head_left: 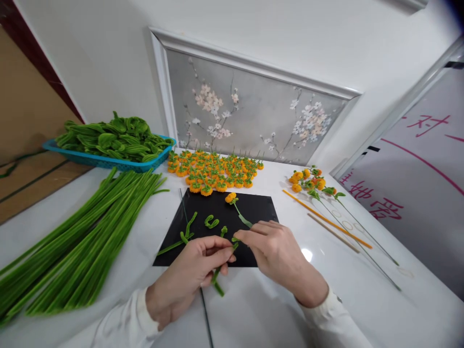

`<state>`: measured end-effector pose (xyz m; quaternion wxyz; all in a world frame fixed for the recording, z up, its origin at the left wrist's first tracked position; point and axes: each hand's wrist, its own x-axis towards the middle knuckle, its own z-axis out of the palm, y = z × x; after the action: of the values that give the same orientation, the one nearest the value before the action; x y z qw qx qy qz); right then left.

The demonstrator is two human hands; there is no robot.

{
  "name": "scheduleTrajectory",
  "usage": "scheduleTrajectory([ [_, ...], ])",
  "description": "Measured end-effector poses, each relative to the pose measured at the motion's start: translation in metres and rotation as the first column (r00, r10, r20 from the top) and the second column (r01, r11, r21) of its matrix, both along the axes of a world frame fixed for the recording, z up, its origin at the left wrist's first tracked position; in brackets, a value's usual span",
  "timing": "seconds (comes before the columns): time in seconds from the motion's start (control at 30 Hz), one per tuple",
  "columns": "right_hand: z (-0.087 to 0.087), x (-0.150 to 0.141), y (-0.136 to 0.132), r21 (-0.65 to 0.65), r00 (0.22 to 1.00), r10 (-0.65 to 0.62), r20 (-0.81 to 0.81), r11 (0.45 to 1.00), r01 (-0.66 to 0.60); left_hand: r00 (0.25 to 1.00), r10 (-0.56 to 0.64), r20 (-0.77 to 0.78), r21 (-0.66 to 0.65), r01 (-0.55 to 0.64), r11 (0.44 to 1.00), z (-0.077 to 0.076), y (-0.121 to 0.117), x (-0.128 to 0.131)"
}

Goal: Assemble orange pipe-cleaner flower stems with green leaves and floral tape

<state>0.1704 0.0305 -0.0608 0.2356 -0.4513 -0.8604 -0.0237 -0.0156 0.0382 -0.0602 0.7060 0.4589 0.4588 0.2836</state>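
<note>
My left hand [203, 263] pinches a green pipe cleaner [218, 288], whose tail hangs below the fingers over the mat's front edge. My right hand [277, 249] is closed at the upper end of that piece, thumb and finger pressed together near a small loop. Under both hands lies a black mat [203, 200]. Bent and curled green pieces [211, 222] rest on it beside my left hand. An orange flower [230, 197] lies beyond my right hand; its green stem runs to the knuckles, and I cannot tell whether that hand holds it. Fingertips partly hide the join.
Long green pipe cleaners [90, 241] lie at the left. Behind them stands a blue basket [137, 166] of green leaf shapes. Several orange flower heads [217, 169] are grouped behind the mat. Stemmed flowers [308, 180], an orange pipe cleaner [326, 218] and a thin stick [333, 233] lie right.
</note>
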Motion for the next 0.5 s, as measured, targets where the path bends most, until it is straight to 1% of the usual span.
scheduleTrajectory([
  [0.07,-0.0011,-0.0007,0.0006,0.024,1.0,0.009,-0.026,1.0,-0.009,1.0,0.008,0.025,-0.003,-0.008,1.0,0.0018,0.0002,0.0001],
  [0.13,-0.0017,-0.0021,0.0005,0.046,0.999,0.008,-0.033,0.999,-0.007,0.998,0.016,0.064,-0.033,-0.014,0.999,0.0031,-0.0004,0.0003],
  [0.27,-0.0013,-0.0064,-0.0014,0.073,1.0,-0.016,0.007,0.997,0.015,0.99,0.057,0.126,-0.085,-0.047,0.995,0.0026,-0.0016,0.0005],
  [0.4,0.0004,-0.0095,-0.0022,0.108,0.998,-0.029,0.051,0.994,0.024,0.993,0.049,0.104,-0.066,-0.042,0.997,0.0005,-0.0008,0.0],
  [0.5,0.001,-0.0095,-0.0017,0.11,0.998,-0.028,0.062,0.994,0.022,0.996,0.03,0.079,-0.039,-0.027,0.999,-0.0006,-0.0002,-0.0007],
])
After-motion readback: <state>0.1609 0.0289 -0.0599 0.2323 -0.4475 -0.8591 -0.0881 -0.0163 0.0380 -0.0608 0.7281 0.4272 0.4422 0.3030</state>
